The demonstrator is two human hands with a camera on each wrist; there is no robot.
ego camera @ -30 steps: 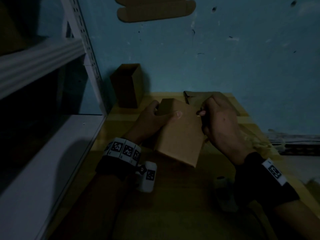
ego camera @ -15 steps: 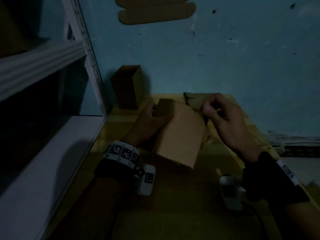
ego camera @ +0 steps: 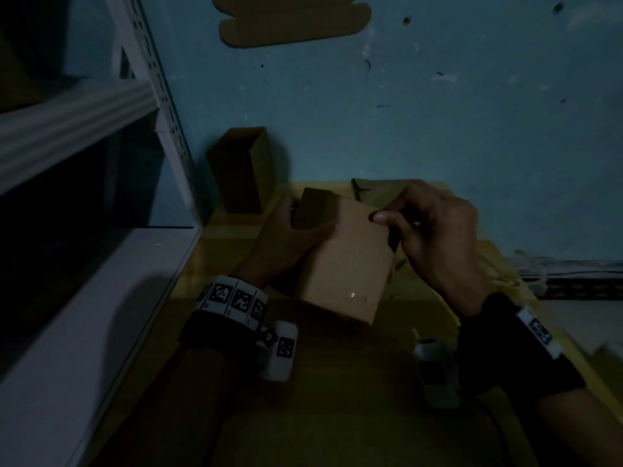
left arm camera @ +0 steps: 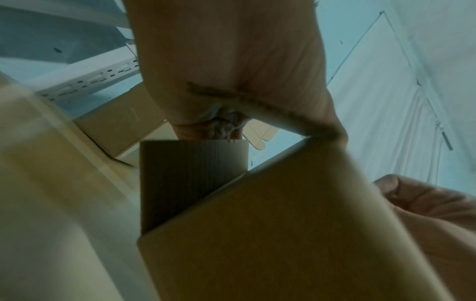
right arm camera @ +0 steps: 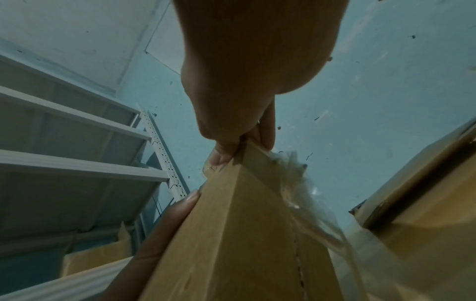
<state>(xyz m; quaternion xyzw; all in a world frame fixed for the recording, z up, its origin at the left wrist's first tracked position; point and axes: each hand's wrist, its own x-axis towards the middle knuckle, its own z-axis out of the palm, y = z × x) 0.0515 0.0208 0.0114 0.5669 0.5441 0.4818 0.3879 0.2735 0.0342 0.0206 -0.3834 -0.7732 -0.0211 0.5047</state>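
A small brown cardboard box (ego camera: 344, 261) is held tilted above the yellow table (ego camera: 236, 227). My left hand (ego camera: 290, 237) grips its left side, thumb across the top face, fingers behind; the left wrist view shows the box (left arm camera: 283, 234) and an open flap (left arm camera: 190, 175) close up. My right hand (ego camera: 428, 230) pinches the box's far right corner between thumb and fingers. In the right wrist view the pinch (right arm camera: 237, 150) sits on the box edge (right arm camera: 247, 224), and crumpled clear tape (right arm camera: 304, 189) trails down the box's right side.
An upright open cardboard box (ego camera: 241, 170) stands at the table's back left by the blue wall. Flattened cardboard (ego camera: 381, 188) lies behind the hands. A white metal shelf rack (ego camera: 101, 281) runs along the left. A cardboard cut-out (ego camera: 290, 25) hangs on the wall.
My right hand has shifted from the box's right side up to its far right corner and now pinches there. The left hand keeps its grip; the box barely moved.
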